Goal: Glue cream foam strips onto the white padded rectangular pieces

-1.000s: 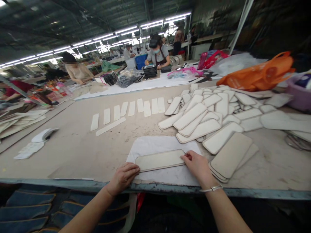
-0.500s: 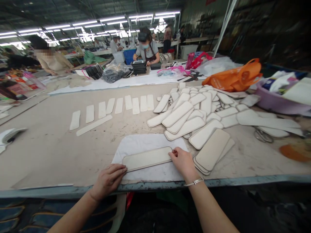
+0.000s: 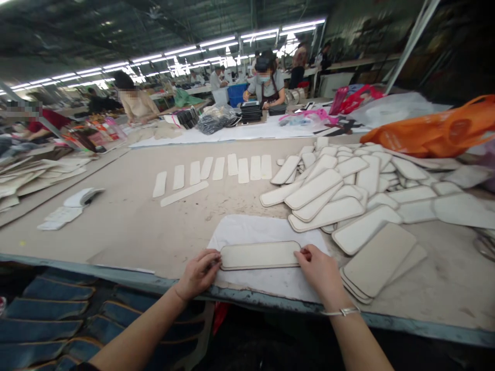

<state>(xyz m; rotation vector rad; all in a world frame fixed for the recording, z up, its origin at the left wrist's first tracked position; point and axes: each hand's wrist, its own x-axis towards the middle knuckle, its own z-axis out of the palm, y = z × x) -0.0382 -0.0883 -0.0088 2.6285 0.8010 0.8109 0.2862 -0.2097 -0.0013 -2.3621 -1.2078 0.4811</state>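
A long cream rounded panel (image 3: 260, 255) lies flat on a white cloth (image 3: 266, 231) at the table's near edge. My left hand (image 3: 199, 273) has its curled fingers pinching the panel's left end. At the right end, my right hand (image 3: 320, 273), with a thin bracelet on the wrist, grips the panel with bent fingers. A big heap of similar cream panels (image 3: 348, 190) spreads to the right, and a small stack of them (image 3: 381, 260) sits just right of my right hand.
A row of narrow cream strips (image 3: 216, 169) lies mid-table. An orange plastic bag (image 3: 436, 131) sits far right. People work at benches behind, by black stacks (image 3: 251, 111). Blue pieces (image 3: 50, 314) lie below the table's edge (image 3: 116, 275) at left.
Both hands stay on the panel's ends. The panel now lies level rather than slanted. The camera has swung back leftward.
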